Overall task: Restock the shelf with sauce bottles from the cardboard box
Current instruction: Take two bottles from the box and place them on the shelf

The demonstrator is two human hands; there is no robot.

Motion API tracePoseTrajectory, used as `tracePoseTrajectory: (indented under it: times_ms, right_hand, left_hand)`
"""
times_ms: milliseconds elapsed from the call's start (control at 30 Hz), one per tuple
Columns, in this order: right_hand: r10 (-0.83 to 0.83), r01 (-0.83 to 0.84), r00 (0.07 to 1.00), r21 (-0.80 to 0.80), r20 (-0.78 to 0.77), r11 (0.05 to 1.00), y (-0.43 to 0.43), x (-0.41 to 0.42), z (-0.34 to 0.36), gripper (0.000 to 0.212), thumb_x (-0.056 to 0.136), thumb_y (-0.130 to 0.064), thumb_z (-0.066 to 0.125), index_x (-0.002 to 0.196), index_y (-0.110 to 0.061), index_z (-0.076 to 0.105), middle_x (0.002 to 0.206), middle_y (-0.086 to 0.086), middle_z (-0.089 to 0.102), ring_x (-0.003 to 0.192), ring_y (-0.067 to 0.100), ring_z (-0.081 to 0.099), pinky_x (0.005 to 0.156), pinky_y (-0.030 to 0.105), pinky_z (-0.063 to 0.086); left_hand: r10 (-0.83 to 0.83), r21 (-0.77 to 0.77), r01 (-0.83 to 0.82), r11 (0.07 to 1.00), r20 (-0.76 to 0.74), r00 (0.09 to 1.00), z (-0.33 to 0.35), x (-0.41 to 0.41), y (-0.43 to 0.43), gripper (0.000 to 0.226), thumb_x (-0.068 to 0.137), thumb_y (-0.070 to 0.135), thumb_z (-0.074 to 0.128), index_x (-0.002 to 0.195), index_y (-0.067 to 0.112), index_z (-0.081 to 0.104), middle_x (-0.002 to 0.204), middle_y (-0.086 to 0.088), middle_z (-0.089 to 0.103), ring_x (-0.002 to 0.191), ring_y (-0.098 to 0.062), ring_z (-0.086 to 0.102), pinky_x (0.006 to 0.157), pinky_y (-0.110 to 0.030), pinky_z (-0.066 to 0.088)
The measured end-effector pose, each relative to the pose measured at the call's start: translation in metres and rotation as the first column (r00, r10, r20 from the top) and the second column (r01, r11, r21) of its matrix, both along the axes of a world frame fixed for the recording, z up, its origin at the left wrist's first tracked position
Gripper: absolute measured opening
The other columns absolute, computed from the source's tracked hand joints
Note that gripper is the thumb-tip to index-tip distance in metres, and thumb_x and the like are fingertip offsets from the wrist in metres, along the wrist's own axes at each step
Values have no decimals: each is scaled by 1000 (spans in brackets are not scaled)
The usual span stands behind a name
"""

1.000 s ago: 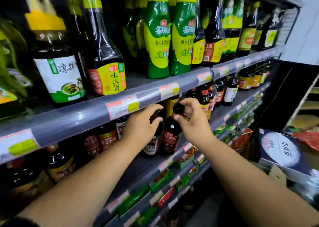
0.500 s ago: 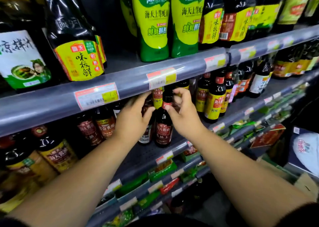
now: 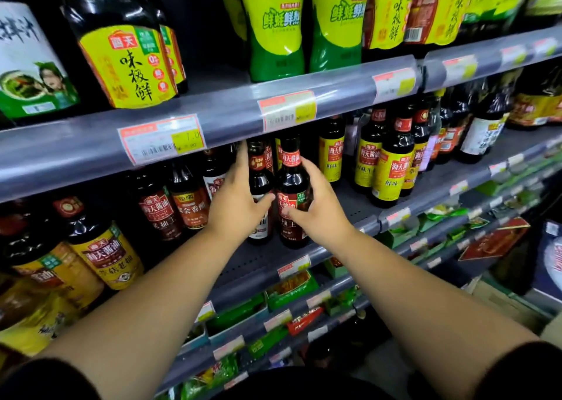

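The right hand (image 3: pixel 319 208) clasps the upright dark red-labelled glass sauce bottle (image 3: pixel 291 186); the left hand (image 3: pixel 240 199), loosely spread, sits at nine o'clock beside it.

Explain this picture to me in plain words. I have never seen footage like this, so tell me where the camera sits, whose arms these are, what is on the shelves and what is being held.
There is no machine here. The camera is worn on a person's head and looks forward and down, so the two bare arms reaching in from the bottom are that person's own.

They face a shop shelf with price tags along its front edge. It holds dark sauce bottles with red and yellow labels. The shelf above carries bigger bottles, including green and yellow squeeze bottles.

The right hand wraps around a dark bottle with a red label that stands upright on the shelf. The left hand rests flat against the neighbouring bottle to its left, with the thumb reaching toward the red-label bottle. The hands seem to be setting the bottle into its row.
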State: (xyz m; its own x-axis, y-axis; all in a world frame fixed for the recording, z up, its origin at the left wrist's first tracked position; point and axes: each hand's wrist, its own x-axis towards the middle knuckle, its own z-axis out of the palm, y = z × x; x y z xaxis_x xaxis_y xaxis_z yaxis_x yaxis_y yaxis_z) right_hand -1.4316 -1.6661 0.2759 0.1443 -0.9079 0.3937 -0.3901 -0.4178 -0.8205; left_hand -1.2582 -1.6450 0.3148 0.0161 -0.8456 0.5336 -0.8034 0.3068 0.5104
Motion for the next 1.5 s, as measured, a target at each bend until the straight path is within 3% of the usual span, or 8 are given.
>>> tracePoseTrajectory:
  times_ms: [200,333,600,700,800,967,1133,1500]
  right_hand:
    - [-10,12,999,33,-44,999,1,1,-16,114,80,-16,82,155,-47,1,154,-6,37,137,9,42,104,32,45]
    - [-15,18,997,37,-72,999,-7,-1,-16,118,82,-13,81,155,-47,-6,156,-7,33,128,-4,36,101,24,40]
    - [-41,44,997,57,-63,997,-13,3,-32,107,91,-14,68,155,-44,-12,158,-6,30,139,9,36,107,34,41]
    - [-117,121,987,29,-111,992,-18,4,-35,111,87,-21,74,155,-44,-11,148,-1,34,136,15,37,103,32,39]
    - [-77,82,993,58,-92,995,-27,4,-38,109,89,-15,72,156,-41,-9,152,-5,36,134,3,35,110,34,39]
    - [-100,106,990,64,-95,992,-40,6,-42,109,87,-10,71,158,-38,-7,150,-3,37,126,-3,36,101,24,39]
    - [-89,95,992,57,-94,994,-56,5,-45,109,85,-9,72,157,-41,-4,155,-3,39,141,14,40,111,46,43]
    - [-32,35,998,65,-53,997,-90,14,-50,110,83,-4,71,155,-48,1,154,-3,42,140,15,44,110,49,44]
  left_hand:
    - [26,11,-25,1000,-64,998,-12,2,-5,108,80,40,75,153,34,-5,158,-1,27,123,-13,51,90,-28,46]
    - [45,35,-42,998,-72,996,-34,2,-3,114,77,35,79,153,33,-6,160,-2,19,140,-20,33,101,-29,39]
    - [167,137,-130,982,-313,935,-66,-5,-7,110,65,34,87,149,33,15,148,-1,41,132,-20,46,103,-41,44]
    - [139,109,-111,988,-295,945,-68,-9,-12,112,70,28,84,151,32,7,151,-5,33,136,-22,40,105,-40,42]
    - [106,119,-80,990,-237,966,-74,-7,-12,115,75,23,80,150,38,-5,157,-1,25,141,-19,34,106,-42,43]
    - [192,104,-175,979,-179,965,-67,-18,-26,114,74,21,82,153,23,0,152,-8,32,137,-26,37,103,-41,40]
    - [291,126,-276,953,-124,949,-68,-29,-44,112,76,24,80,154,19,0,145,-15,36,124,-34,48,92,-47,47]
    - [365,97,-355,930,-120,923,-71,-35,-63,103,84,22,71,153,13,-6,148,-17,31,130,-34,43,95,-47,45]
